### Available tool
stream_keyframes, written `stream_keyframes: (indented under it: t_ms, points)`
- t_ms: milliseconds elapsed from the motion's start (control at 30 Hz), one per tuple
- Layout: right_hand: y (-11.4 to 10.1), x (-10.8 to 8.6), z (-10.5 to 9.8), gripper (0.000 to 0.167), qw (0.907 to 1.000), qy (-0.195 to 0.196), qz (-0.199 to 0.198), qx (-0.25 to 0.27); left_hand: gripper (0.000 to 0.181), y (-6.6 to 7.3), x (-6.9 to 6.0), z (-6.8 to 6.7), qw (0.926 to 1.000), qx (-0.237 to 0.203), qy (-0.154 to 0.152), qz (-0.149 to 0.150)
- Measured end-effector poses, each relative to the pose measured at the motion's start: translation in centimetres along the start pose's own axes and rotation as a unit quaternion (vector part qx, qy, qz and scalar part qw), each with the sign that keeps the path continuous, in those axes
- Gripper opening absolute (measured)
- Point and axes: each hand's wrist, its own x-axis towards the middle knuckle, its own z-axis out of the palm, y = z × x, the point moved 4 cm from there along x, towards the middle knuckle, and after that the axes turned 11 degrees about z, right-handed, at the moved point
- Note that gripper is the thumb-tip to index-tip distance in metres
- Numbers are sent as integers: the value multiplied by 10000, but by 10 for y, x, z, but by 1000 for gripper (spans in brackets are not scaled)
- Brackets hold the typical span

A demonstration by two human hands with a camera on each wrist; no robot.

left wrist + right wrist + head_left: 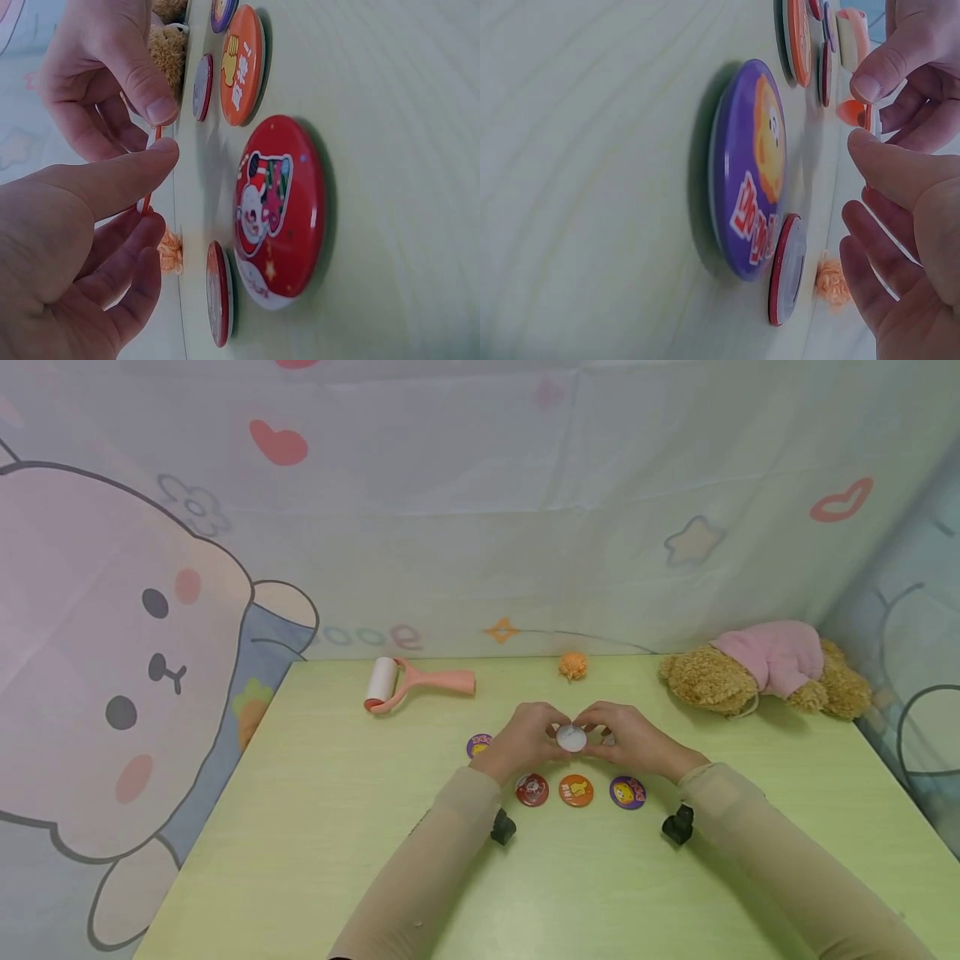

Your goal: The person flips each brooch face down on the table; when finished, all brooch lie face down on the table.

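In the head view a round button badge (572, 738), its pale back towards me, is held between my two hands. My left hand (525, 742) pinches its left edge, and my right hand (632, 742) pinches the right edge. Seen edge-on in the right wrist view, the badge (868, 118) has an orange rim. Below the hands lie a red badge (532, 790), an orange badge with a thumbs-up (576, 791) and a purple badge (627, 792). Another purple badge (478, 745) is partly hidden by my left hand. A red-rimmed badge (789, 270) lies beyond the purple one.
A pink-handled lint roller (420, 681) lies at the back left of the table (315, 827). Near the back edge sits a small orange fuzzy thing (573, 666). At back right a teddy bear in pink (772, 664) lies on its side. Printed cloth hangs behind.
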Motion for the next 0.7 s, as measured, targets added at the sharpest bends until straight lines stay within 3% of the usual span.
stream_keyframes:
  t_ms: [700]
  points:
    - [3, -1, 1, 32, 9999, 24, -30, -124, 42, 3, 0, 2, 9995, -29, -157, -265]
